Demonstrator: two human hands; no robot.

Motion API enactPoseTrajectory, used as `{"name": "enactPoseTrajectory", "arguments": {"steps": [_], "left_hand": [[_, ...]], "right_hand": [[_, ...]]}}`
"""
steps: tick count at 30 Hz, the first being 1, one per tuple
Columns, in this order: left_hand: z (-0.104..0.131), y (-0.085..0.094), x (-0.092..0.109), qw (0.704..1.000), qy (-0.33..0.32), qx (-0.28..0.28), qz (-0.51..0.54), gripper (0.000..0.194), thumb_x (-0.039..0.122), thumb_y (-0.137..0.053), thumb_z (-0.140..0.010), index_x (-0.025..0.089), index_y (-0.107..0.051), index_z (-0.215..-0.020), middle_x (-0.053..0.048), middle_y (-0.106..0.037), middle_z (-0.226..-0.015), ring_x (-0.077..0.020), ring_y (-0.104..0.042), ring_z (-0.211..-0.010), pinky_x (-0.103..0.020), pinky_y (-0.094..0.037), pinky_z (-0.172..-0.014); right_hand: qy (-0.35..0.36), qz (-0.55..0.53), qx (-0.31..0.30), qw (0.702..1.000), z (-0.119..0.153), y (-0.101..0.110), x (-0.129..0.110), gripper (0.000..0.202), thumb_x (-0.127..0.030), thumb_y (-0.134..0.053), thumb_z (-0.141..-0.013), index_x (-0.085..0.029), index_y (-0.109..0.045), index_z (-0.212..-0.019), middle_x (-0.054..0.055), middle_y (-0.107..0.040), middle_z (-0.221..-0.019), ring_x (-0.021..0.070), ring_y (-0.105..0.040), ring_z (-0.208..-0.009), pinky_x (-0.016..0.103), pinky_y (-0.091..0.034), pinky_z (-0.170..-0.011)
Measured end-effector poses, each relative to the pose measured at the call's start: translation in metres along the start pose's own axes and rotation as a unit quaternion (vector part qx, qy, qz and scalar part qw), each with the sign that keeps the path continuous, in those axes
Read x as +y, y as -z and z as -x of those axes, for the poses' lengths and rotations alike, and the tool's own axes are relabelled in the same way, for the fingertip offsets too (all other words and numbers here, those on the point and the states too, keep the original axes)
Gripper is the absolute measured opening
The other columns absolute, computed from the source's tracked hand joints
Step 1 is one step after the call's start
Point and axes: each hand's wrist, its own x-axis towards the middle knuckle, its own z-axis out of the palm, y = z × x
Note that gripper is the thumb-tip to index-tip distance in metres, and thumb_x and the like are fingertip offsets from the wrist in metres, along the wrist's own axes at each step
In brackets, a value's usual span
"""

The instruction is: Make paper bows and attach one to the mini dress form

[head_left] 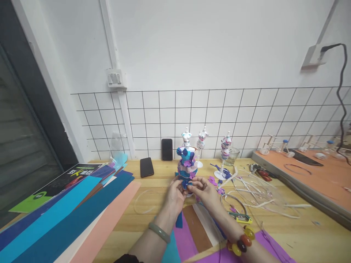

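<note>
A small white dress-form mannequin (187, 164) in a blue, purple and pink dress stands upright at the middle of the table. In front of its lower part, a dark blue pleated bow (186, 183) is pinched between both hands. My left hand (174, 191) holds the bow's left side, its fingers closed. From the right, my right hand (203, 188) grips the other side between thumb and fingers. The hands partly hide the mannequin's base. Strips of coloured paper (197, 226) lie below the hands.
Long coloured sheets (76, 204) cover the left side. Two phones (147, 167) (167, 149) are near the wall. Behind and right stand more mannequins (226, 146), a glass (232, 156), tangled clear strips (260, 190), red-handled pliers (263, 174) and an orange board (301, 171).
</note>
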Motion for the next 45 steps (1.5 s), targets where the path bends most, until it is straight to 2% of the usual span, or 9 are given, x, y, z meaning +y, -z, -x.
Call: {"name": "enactPoseTrajectory", "arguments": {"steps": [10, 18, 25, 33, 40, 45], "left_hand": [[0.001, 0.001, 0.000, 1.000, 0.002, -0.014, 0.004, 0.012, 0.008, -0.054, -0.062, 0.013, -0.057, -0.073, -0.002, -0.061, -0.063, -0.0092, -0.052, -0.048, -0.019, -0.033, -0.043], [0.001, 0.000, -0.001, 1.000, 0.008, -0.014, 0.002, 0.007, 0.009, -0.053, -0.064, 0.012, -0.055, -0.069, 0.000, -0.055, -0.054, -0.0077, -0.045, -0.043, -0.018, -0.032, -0.042], [0.001, 0.001, -0.001, 1.000, 0.009, -0.026, 0.011, 0.008, 0.009, -0.051, -0.061, 0.013, -0.054, -0.068, -0.001, -0.055, -0.056, -0.0079, -0.045, -0.044, -0.019, -0.034, -0.044], [0.003, 0.002, -0.003, 0.997, -0.007, -0.070, 0.016, 0.019, 0.003, -0.051, -0.055, 0.015, -0.054, -0.070, 0.000, -0.056, -0.062, -0.0081, -0.047, -0.050, -0.019, -0.034, -0.047], [0.004, -0.001, -0.004, 0.997, -0.026, -0.075, -0.010, 0.042, 0.003, -0.060, -0.056, 0.018, -0.054, -0.096, 0.003, -0.055, -0.060, -0.0072, -0.045, -0.049, -0.018, -0.030, -0.045], [0.005, -0.002, -0.004, 0.997, -0.033, -0.069, -0.026, 0.039, 0.003, -0.062, -0.057, 0.018, -0.055, -0.092, 0.004, -0.054, -0.059, -0.0061, -0.045, -0.048, -0.017, -0.030, -0.045]], "right_hand": [[0.013, -0.019, 0.025, 0.999, -0.003, -0.004, 0.003, 0.039, -0.028, -0.075, -0.055, -0.017, -0.049, -0.082, 0.000, -0.066, -0.066, 0.0159, -0.063, -0.059, 0.028, -0.050, -0.058], [0.037, -0.021, 0.078, 0.996, -0.007, -0.002, 0.006, 0.040, -0.026, -0.076, -0.054, -0.017, -0.050, -0.082, -0.001, -0.061, -0.067, 0.0117, -0.059, -0.054, 0.021, -0.047, -0.047], [0.061, -0.014, 0.091, 0.994, -0.010, 0.002, 0.012, 0.042, -0.026, -0.077, -0.055, -0.017, -0.050, -0.085, -0.001, -0.060, -0.068, 0.0119, -0.059, -0.060, 0.022, -0.047, -0.053], [0.071, -0.010, 0.090, 0.993, -0.010, 0.002, 0.015, 0.040, -0.025, -0.075, -0.058, -0.017, -0.049, -0.087, -0.001, -0.060, -0.070, 0.0124, -0.059, -0.061, 0.024, -0.048, -0.057], [0.081, -0.009, 0.098, 0.992, -0.008, 0.002, 0.017, 0.038, -0.024, -0.073, -0.059, -0.018, -0.050, -0.088, 0.000, -0.059, -0.073, 0.0140, -0.060, -0.067, 0.027, -0.049, -0.061], [0.080, -0.009, 0.098, 0.992, -0.007, 0.001, 0.016, 0.036, -0.023, -0.072, -0.060, -0.018, -0.051, -0.089, 0.001, -0.060, -0.075, 0.0134, -0.059, -0.068, 0.026, -0.049, -0.062]]}}
